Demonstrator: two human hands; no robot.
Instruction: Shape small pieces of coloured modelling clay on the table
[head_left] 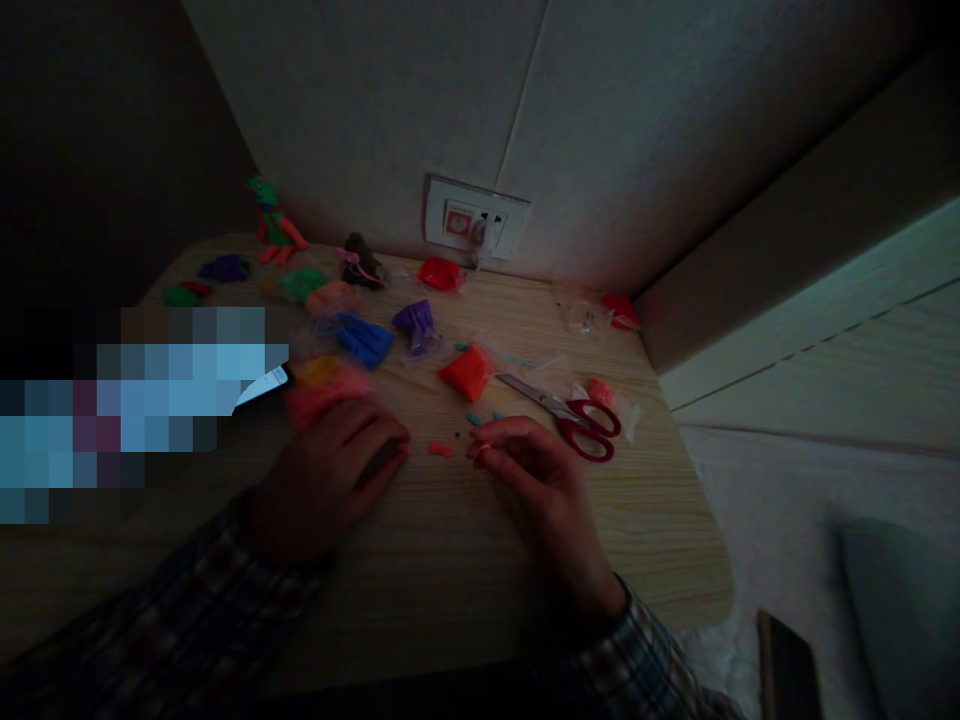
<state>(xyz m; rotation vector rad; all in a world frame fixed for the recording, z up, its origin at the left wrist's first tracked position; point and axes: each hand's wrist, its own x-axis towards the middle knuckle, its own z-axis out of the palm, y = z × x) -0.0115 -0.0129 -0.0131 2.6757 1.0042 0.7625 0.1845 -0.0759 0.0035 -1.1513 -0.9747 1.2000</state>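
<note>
My right hand (541,482) is closed, with its thumb and fingertips pinching a small bit of orange-pink modelling clay (484,449). My left hand (330,478) rests low over the table, thumb and fingers drawn together at the tips. An orange tint shows at those tips, too small and dark to make out. Between the two hands lies a short curved piece of orange clay (440,449), with a tiny dark speck beside it. Just beyond my right fingertips are small blue sticks (474,419). Behind my left hand sits a bag of pink clay (330,392).
Red-handled scissors (566,413) lie right of an orange clay packet (466,372). Farther back are blue (364,340), purple (417,325) and red (441,273) packets. A green-and-orange clay figure (276,225) sits near the wall socket (474,222). A lit phone (262,385) is at left.
</note>
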